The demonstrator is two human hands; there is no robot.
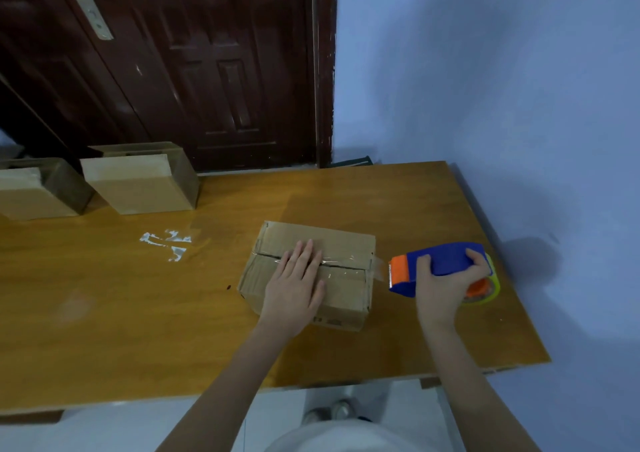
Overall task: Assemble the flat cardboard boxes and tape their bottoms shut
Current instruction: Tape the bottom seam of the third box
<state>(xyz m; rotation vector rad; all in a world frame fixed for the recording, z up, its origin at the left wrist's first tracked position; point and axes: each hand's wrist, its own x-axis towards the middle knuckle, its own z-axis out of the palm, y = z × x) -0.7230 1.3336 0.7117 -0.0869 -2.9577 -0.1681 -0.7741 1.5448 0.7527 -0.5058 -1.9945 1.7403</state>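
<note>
Our right hand (446, 278) grips the tape dispenser (440, 266) closed-fisted; the box (346, 244) lies directly left, its seam in line, pinned under our flat left hand (298, 285).

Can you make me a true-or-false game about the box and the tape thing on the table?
1. The left hand lies flat on the cardboard box. True.
2. The right hand holds a red tape dispenser. False: the tape dispenser is blue and orange.
3. Clear tape stretches from the box to the dispenser. True.
4. The box sits on the floor. False: it sits on the wooden table.
5. Two more boxes stand at the table's far left. True.
</note>
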